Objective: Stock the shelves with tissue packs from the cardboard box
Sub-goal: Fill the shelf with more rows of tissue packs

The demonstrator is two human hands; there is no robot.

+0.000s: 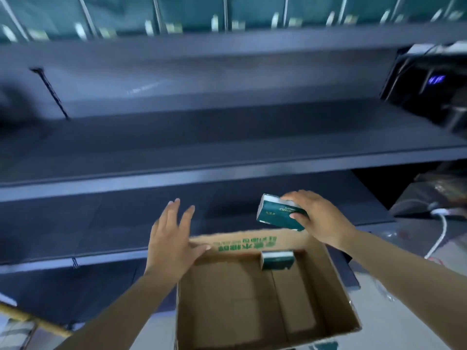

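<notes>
Dark metal shelves (227,137) across the whole background, several tiers, motion-blurred; glass panels (192,13) with pale tags along the top edge. Black device (429,82) with a blue-lit display at upper right, on the upper shelf end. White cable (441,231) at right, over a pale surface. Open cardboard box (336,286) below centre, green print on the inner face of the far flap, flaps raised. One green pack (278,260) inside the box, against the far wall, upright. Second pack (278,215) above the far right corner of the box, tilted, clear of the box and in front of the lower shelf. Right hand (321,218) over the top of that pack, fingers and thumb curled round it. Left hand (171,238) flat, fingers straight and spread, holding nothing, thumb at the far left corner of the box rim. Yellow rod (32,319) at lower left, on the floor.
</notes>
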